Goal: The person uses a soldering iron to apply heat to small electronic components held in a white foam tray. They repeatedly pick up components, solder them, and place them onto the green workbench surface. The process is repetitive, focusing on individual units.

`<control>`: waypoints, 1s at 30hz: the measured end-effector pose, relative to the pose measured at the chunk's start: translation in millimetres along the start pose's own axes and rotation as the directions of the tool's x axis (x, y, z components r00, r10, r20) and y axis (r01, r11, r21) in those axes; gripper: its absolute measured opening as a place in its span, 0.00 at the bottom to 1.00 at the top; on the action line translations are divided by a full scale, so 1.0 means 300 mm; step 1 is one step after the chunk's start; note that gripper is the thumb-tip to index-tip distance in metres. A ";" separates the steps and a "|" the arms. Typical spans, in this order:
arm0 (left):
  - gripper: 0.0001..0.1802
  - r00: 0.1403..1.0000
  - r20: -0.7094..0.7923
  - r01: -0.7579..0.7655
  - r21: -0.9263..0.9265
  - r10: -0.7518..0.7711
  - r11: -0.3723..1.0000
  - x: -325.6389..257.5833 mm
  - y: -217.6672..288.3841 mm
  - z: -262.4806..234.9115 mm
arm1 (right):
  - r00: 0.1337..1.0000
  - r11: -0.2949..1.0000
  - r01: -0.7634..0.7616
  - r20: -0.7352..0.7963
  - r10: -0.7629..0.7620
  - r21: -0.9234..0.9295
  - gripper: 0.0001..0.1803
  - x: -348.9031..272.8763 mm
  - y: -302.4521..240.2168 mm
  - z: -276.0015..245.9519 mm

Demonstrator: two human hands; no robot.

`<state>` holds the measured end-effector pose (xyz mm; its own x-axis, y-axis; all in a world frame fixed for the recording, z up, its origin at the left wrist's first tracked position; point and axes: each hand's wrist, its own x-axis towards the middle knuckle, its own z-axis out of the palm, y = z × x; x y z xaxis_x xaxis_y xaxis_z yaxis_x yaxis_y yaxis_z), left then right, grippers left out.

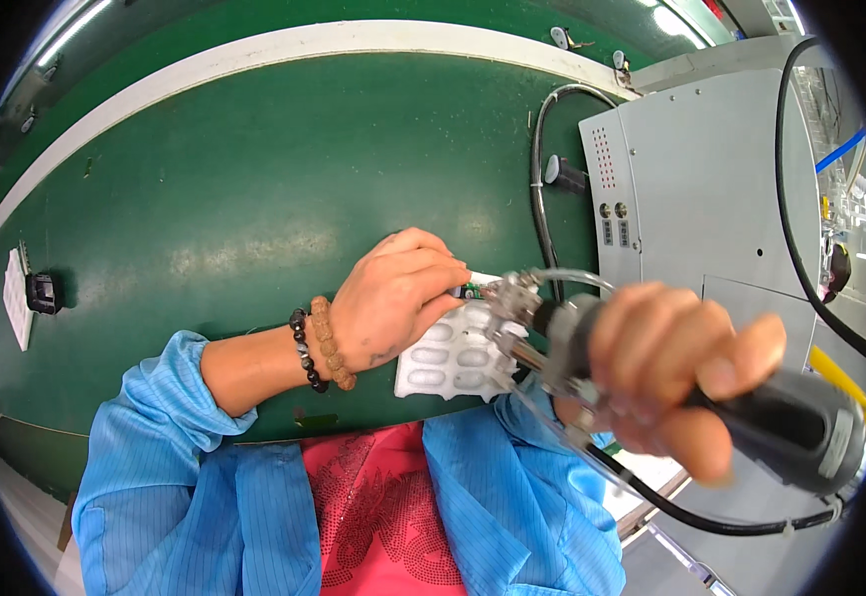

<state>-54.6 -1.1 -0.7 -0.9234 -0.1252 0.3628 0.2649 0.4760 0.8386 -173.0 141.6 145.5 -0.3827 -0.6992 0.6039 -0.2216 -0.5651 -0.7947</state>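
My right hand (pixel 666 368) is wrapped round the black body of a power screwdriver (pixel 791 427). Its metal head (pixel 514 310), with a clear tube attached, points left towards my left hand. My left hand (pixel 400 293) has its fingers pinched on a small part with a green circuit board (pixel 471 291), largely hidden by the fingertips. The screwdriver's tip is close beside that part; I cannot tell whether they touch. Partly under the tool and my left hand lies a white moulded tray (pixel 433 363) with several oval recesses.
A grey metal machine box (pixel 706 189) stands at the right, with a thick black cable (pixel 538 179) beside it. Another black cable (pixel 731 523) hangs below the screwdriver. On the green table (pixel 205 199), a black holder (pixel 44 293) sits by a white panel (pixel 17 298) at far left.
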 end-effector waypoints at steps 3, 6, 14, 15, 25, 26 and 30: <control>0.16 1.000 -0.004 0.016 0.008 -0.016 1.000 -0.014 -0.008 0.013 | 0.995 0.994 0.098 -0.030 -0.096 0.044 0.23 -0.029 -0.109 -0.032; 0.15 0.995 0.009 0.095 0.029 -0.095 0.995 -0.026 -0.014 -0.013 | 0.988 0.984 0.142 -0.079 -0.134 0.104 0.19 -0.080 -0.151 -0.055; 0.16 0.993 -0.095 0.068 -0.030 -0.071 0.997 0.115 -0.007 -0.130 | 0.973 0.985 0.173 -0.157 -0.168 0.024 0.21 -0.088 -0.169 -0.037; 0.16 0.986 -0.135 0.105 0.051 -0.098 0.993 0.137 -0.027 -0.187 | 0.969 0.982 0.185 -0.171 -0.176 0.041 0.21 -0.091 -0.148 -0.038; 0.17 0.912 -0.243 -0.055 0.726 0.331 0.685 0.586 -0.345 -0.383 | 0.980 0.988 0.147 -0.140 -0.138 0.055 0.19 -0.066 -0.131 -0.040; 0.17 0.916 -0.166 -0.165 0.676 0.366 0.718 0.633 -0.352 -0.316 | 0.983 0.989 0.133 -0.139 -0.123 0.070 0.18 -0.063 -0.132 -0.046; 0.17 0.977 0.023 -0.181 0.621 0.213 0.763 0.807 -0.379 -0.074 | 0.978 0.984 0.159 -0.148 -0.145 0.085 0.16 -0.066 -0.123 -0.074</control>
<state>-302.2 -104.9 0.9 -0.8519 -0.0014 0.5237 0.1965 0.9261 0.3221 -177.1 186.0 161.6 -0.4753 -0.5371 0.6969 -0.2026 -0.7040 -0.6807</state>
